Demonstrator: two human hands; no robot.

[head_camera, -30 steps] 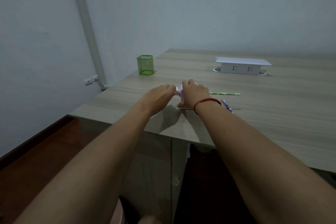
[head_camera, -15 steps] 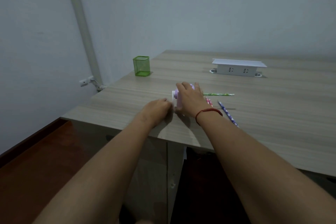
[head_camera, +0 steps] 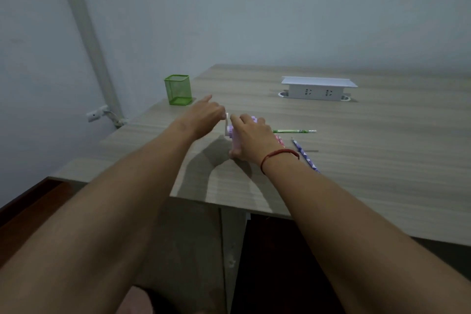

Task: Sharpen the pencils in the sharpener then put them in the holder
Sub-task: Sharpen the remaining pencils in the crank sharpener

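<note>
A small pink and purple crank sharpener (head_camera: 233,136) stands near the table's left front. My right hand (head_camera: 251,136) grips its body from above. My left hand (head_camera: 206,116) holds the white crank handle (head_camera: 226,121) at the sharpener's left side, with one finger pointing away. A green pencil (head_camera: 293,131) sticks out of the sharpener to the right. A pink pencil (head_camera: 280,141) peeks out beside my right wrist, and a purple patterned pencil (head_camera: 304,154) lies just right of it. The green mesh holder (head_camera: 178,89) stands at the table's far left edge.
A white power socket box (head_camera: 318,88) sits at the back of the wooden table (head_camera: 369,148). A pipe and a wall socket (head_camera: 95,115) are on the left wall. The table's front edge is close to my forearms.
My left hand has risen from low beside the sharpener to the top of the crank's turn. My right hand stays on the sharpener body.
</note>
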